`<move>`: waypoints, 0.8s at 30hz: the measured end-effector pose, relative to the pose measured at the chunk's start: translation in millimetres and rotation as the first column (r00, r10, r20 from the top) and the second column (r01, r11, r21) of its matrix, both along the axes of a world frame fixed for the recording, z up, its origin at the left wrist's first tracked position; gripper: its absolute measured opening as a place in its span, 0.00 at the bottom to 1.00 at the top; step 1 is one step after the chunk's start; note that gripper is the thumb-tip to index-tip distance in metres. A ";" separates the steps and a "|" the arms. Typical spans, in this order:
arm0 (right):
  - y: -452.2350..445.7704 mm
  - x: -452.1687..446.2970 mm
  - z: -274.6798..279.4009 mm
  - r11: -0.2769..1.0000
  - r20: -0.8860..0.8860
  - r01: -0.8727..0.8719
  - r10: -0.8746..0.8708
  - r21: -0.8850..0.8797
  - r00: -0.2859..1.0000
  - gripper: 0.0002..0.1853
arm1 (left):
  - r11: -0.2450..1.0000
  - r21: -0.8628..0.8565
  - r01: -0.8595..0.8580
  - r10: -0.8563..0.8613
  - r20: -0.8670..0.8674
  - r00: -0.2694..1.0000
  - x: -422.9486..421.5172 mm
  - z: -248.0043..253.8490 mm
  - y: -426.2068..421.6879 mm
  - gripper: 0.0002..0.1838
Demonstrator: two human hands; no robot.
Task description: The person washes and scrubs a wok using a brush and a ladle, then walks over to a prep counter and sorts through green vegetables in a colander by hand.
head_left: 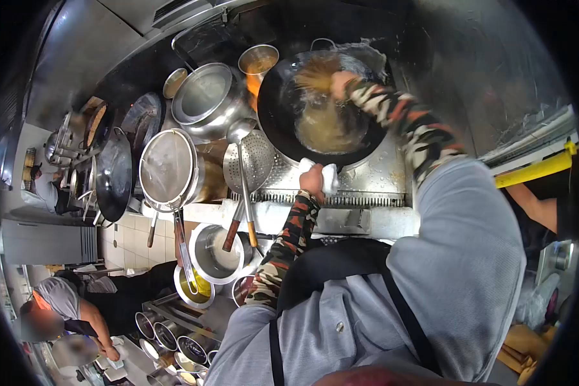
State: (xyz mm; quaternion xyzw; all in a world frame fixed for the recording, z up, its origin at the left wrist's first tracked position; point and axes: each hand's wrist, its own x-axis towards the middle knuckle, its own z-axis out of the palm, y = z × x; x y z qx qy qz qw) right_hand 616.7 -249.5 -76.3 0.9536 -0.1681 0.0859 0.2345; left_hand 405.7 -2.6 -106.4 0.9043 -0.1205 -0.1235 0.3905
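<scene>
A large black wok (275,119) sits on the steel range with cloudy, yellowish water (331,128) in its bottom. My left hand (312,180) is closed around a folded white cloth (329,179) at the wok's near edge, where the cloth covers the grip. Inside the wok, my right hand (343,85) is closed on a bamboo wok brush (316,73). Its bristles are blurred by motion and lie against the far wall of the wok. Both my forearms wear camouflage sleeves.
Left of the wok are a steel pot (209,119), a mesh strainer (167,166), a perforated skimmer (254,164) and a ladle (241,130). An orange-filled container (258,61) stands behind them. Pots of liquid (215,254) sit lower left. Another person (67,299) works at far left.
</scene>
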 end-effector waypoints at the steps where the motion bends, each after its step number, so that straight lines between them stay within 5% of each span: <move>1: 13.0 -15.0 23.2 0.919 -0.064 -0.233 0.266 0.318 0.962 0.18 | 0.996 0.089 -0.005 0.001 0.046 0.999 7.5 -8.4 -0.5 0.18; 2: 27.6 -32.0 50.5 0.688 -0.091 -0.312 0.482 0.656 0.871 0.19 | 0.984 0.178 -0.008 -0.007 0.082 0.997 9.6 -16.6 0.2 0.17; 5: 27.6 -98.3 105.2 0.567 -0.032 -0.330 0.534 0.755 0.845 0.18 | 0.972 0.226 -0.070 0.032 0.169 0.985 19.2 -19.1 24.7 0.14; 8: 21.4 -253.2 197.7 0.654 -0.203 -0.223 0.509 0.723 0.836 0.23 | 0.965 0.255 -0.062 0.012 0.191 0.981 15.5 7.2 62.0 0.10; 11: -15.4 -307.2 174.8 0.719 -0.286 -0.287 0.562 0.632 0.776 0.24 | 0.905 0.424 0.013 -0.124 0.237 0.964 -3.1 60.7 74.1 0.09; 12: -37.1 -305.9 149.9 0.753 -0.265 -0.265 0.502 0.603 0.823 0.22 | 0.983 0.124 -0.139 0.137 0.022 0.990 -5.0 63.5 71.5 0.10; 13: -56.5 -296.8 132.6 0.783 -0.241 -0.237 0.438 0.575 0.866 0.20 | 0.902 -0.164 -0.399 0.365 -0.200 0.909 -6.7 66.1 68.8 0.13; 15: -86.3 -270.5 124.8 0.872 -0.121 -0.099 0.177 0.479 0.977 0.17 | 0.858 -0.033 -0.512 0.490 -0.243 0.837 -27.7 116.6 51.8 0.16; 16: -96.4 -267.5 133.0 0.838 -0.021 -0.141 0.178 0.527 0.984 0.16 | 0.775 -0.238 -0.585 0.507 -0.318 0.801 -26.5 109.0 56.5 0.26; 18: -108.0 -262.8 168.9 0.763 0.124 -0.213 0.173 0.611 0.977 0.17 | 0.942 -0.049 -0.331 0.332 0.016 0.943 -11.8 80.2 74.8 0.26; 20: -114.7 -250.7 180.9 0.713 0.167 -0.240 0.172 0.658 0.971 0.19 | 0.967 0.077 -0.242 0.234 0.097 0.967 -12.5 87.3 75.8 0.26; 22: -123.2 -227.7 180.8 0.758 0.138 -0.235 0.191 0.609 0.972 0.29 | 0.871 -0.172 -0.459 0.438 -0.148 0.887 -24.7 111.7 64.9 0.25; 24: -111.4 -220.4 196.8 0.689 0.058 -0.124 0.118 0.714 0.991 0.28 | 0.863 -0.170 -0.476 0.452 -0.161 0.877 -24.9 109.7 66.1 0.25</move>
